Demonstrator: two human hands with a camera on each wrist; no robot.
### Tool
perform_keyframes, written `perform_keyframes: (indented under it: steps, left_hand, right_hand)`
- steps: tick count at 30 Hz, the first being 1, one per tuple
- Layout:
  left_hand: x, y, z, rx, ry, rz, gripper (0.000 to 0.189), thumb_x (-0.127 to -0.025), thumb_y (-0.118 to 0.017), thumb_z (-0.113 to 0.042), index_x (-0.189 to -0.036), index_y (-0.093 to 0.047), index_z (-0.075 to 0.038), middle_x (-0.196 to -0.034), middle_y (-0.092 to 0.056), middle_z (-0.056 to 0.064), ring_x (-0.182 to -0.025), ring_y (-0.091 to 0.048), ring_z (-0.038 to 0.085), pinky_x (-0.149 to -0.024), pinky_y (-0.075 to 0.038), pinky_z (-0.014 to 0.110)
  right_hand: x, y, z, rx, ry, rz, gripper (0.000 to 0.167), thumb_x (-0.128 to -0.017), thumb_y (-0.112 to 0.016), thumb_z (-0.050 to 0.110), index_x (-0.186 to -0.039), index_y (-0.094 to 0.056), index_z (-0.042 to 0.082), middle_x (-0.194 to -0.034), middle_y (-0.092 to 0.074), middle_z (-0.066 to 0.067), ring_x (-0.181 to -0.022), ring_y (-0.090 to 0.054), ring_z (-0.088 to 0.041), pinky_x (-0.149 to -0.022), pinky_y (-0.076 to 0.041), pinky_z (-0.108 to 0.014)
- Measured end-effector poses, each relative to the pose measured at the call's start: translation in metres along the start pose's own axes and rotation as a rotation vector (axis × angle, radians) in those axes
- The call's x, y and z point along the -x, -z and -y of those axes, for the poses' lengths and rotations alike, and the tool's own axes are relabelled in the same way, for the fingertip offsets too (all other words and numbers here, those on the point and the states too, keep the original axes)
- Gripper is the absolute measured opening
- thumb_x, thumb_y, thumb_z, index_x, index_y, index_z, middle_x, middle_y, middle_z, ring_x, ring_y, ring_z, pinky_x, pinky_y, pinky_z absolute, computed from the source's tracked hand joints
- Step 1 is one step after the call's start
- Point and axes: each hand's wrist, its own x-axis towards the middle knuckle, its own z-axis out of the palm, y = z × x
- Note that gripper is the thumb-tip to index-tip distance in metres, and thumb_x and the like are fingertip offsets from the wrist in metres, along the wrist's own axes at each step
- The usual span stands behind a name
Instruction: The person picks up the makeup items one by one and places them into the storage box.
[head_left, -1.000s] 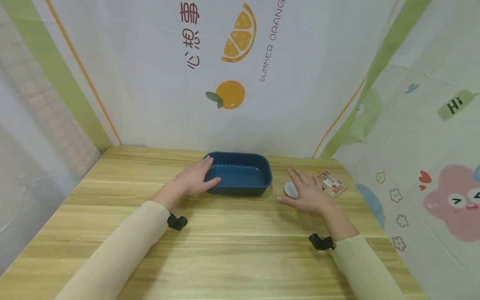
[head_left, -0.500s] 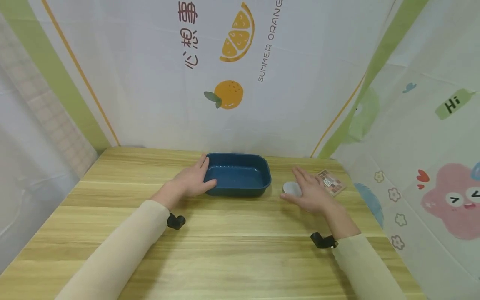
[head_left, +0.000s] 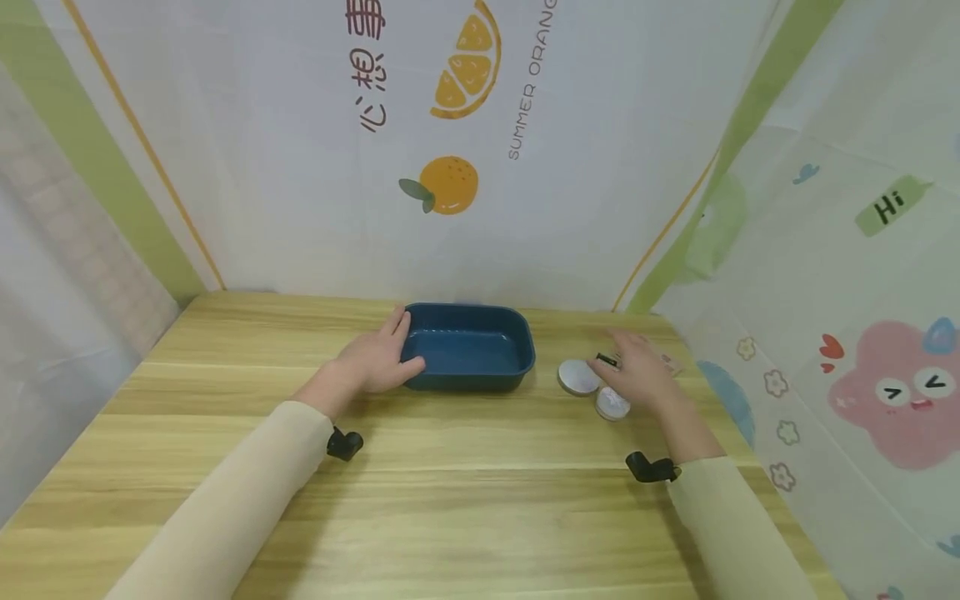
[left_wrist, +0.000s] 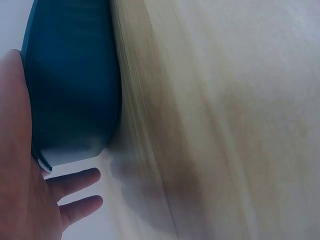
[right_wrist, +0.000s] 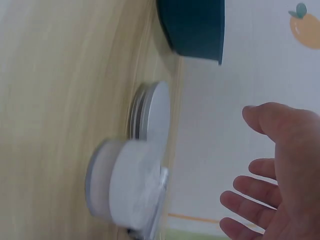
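Observation:
A dark blue rectangular bin point(head_left: 465, 384) stands toward the table's back edge. My left hand point(head_left: 372, 362) rests against its left end, thumb along the near side and fingers fairly straight. In the left wrist view, two fingers point(left_wrist: 80, 207) extend past the bin's end. My right hand point(head_left: 641, 371) hovers over the right part of the table, fingers loosely bent and holding nothing. Below it are a flat silver round tin point(right_wrist: 159, 112) and a smaller white-topped round jar point(right_wrist: 135, 187). A slim silver-and-black item point(right_wrist: 160, 205) lies behind the jar, partly hidden.
A makeup palette point(head_left: 670, 361) lies at the right rear, mostly covered by the right hand. White printed cloth point(head_left: 300, 183) hangs behind the wooden table point(head_left: 450, 500) and along its sides.
My right hand has lifted and shifted right from over the round containers, so the smaller jar now shows beside the tin. The left hand stays at the bin; the head view turns slightly.

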Motion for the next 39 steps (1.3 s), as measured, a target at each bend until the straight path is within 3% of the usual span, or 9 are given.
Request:
perform_keyframes:
  steps: [3, 6, 10, 17, 21, 30, 33, 36, 39]
  left_hand:
    - [0.0, 0.0, 0.0, -0.008, -0.009, -0.007, 0.096, -0.11, -0.045, -0.055, -0.175, -0.005, 0.004, -0.185, 0.001, 0.024, -0.087, -0.076, 0.035, -0.066, -0.05, 0.042]
    - [0.0, -0.001, 0.0, 0.001, -0.007, -0.002, 0.096, -0.11, -0.046, -0.055, -0.175, -0.004, 0.004, -0.185, 0.002, 0.023, -0.072, -0.071, 0.03, -0.062, -0.047, 0.041]
    - [0.0, 0.0, 0.001, 0.009, -0.004, 0.007, 0.097, -0.11, -0.046, -0.054, -0.175, -0.003, 0.003, -0.185, 0.004, 0.023, -0.059, -0.062, 0.023, -0.057, -0.041, 0.037]
    - [0.002, 0.001, 0.002, 0.007, -0.003, -0.003, 0.095, -0.11, -0.046, -0.053, -0.175, -0.005, 0.003, -0.185, 0.002, 0.023, -0.072, -0.072, 0.028, -0.059, -0.045, 0.038]
    - [0.003, 0.001, 0.001, 0.009, -0.005, -0.002, 0.095, -0.11, -0.045, -0.053, -0.175, -0.005, 0.003, -0.185, 0.004, 0.022, -0.086, -0.077, 0.034, -0.06, -0.047, 0.038]
    - [0.0, -0.001, 0.003, 0.017, 0.0, 0.005, 0.097, -0.108, -0.045, -0.055, -0.175, -0.002, 0.002, -0.185, 0.006, 0.021, -0.082, -0.076, 0.031, -0.056, -0.043, 0.036]
    - [0.0, -0.001, 0.002, 0.014, -0.003, 0.003, 0.097, -0.108, -0.044, -0.055, -0.175, -0.002, 0.002, -0.185, 0.006, 0.02, -0.085, -0.077, 0.032, -0.058, -0.045, 0.036]
    - [0.002, 0.0, 0.002, 0.012, -0.007, -0.005, 0.097, -0.109, -0.044, -0.054, -0.175, -0.003, 0.003, -0.185, 0.005, 0.022, -0.088, -0.077, 0.033, -0.06, -0.047, 0.037]
    - [0.002, 0.0, 0.001, 0.014, -0.005, -0.005, 0.096, -0.109, -0.045, -0.054, -0.175, -0.003, 0.002, -0.185, 0.004, 0.021, -0.088, -0.077, 0.033, -0.061, -0.048, 0.037]
  right_hand:
    - [0.0, 0.003, -0.009, -0.004, -0.025, 0.004, 0.081, -0.111, -0.054, 0.056, -0.17, -0.036, 0.004, -0.168, -0.043, -0.031, -0.153, -0.043, -0.057, -0.119, -0.031, -0.082]
    - [0.001, 0.006, -0.015, -0.018, -0.031, 0.0, 0.08, -0.111, -0.053, 0.054, -0.168, -0.039, 0.0, -0.165, -0.045, -0.033, -0.147, -0.049, -0.056, -0.119, -0.04, -0.074]
    - [0.002, 0.011, -0.02, -0.031, -0.036, -0.013, 0.076, -0.112, -0.053, 0.05, -0.164, -0.043, -0.004, -0.161, -0.048, -0.034, -0.144, -0.052, -0.055, -0.117, -0.042, -0.071]
    - [0.006, 0.011, -0.027, -0.021, 0.014, -0.034, 0.056, -0.109, -0.062, 0.039, -0.143, -0.063, -0.006, -0.138, -0.066, -0.03, -0.119, -0.068, -0.047, -0.101, -0.054, -0.064]
    - [0.009, 0.006, -0.03, -0.014, 0.035, -0.013, 0.05, -0.107, -0.068, 0.034, -0.138, -0.068, -0.005, -0.134, -0.067, -0.028, -0.115, -0.069, -0.044, -0.097, -0.055, -0.063]
    - [0.021, 0.002, -0.029, 0.011, 0.041, 0.064, 0.054, -0.102, -0.076, 0.041, -0.133, -0.07, -0.003, -0.123, -0.074, -0.023, -0.089, -0.067, -0.024, -0.085, -0.054, -0.055]
    - [0.026, 0.0, -0.029, -0.014, 0.021, 0.123, 0.064, -0.101, -0.076, 0.046, -0.137, -0.068, -0.006, -0.129, -0.074, -0.027, -0.094, -0.072, -0.027, -0.087, -0.057, -0.054]
    - [0.031, -0.001, -0.03, -0.037, 0.001, 0.167, 0.071, -0.099, -0.078, 0.049, -0.141, -0.066, -0.007, -0.136, -0.072, -0.028, -0.11, -0.074, -0.036, -0.092, -0.059, -0.056]
    - [0.034, -0.003, -0.031, -0.047, -0.008, 0.185, 0.07, -0.096, -0.082, 0.049, -0.139, -0.069, -0.005, -0.134, -0.074, -0.024, -0.117, -0.073, -0.039, -0.096, -0.058, -0.058]
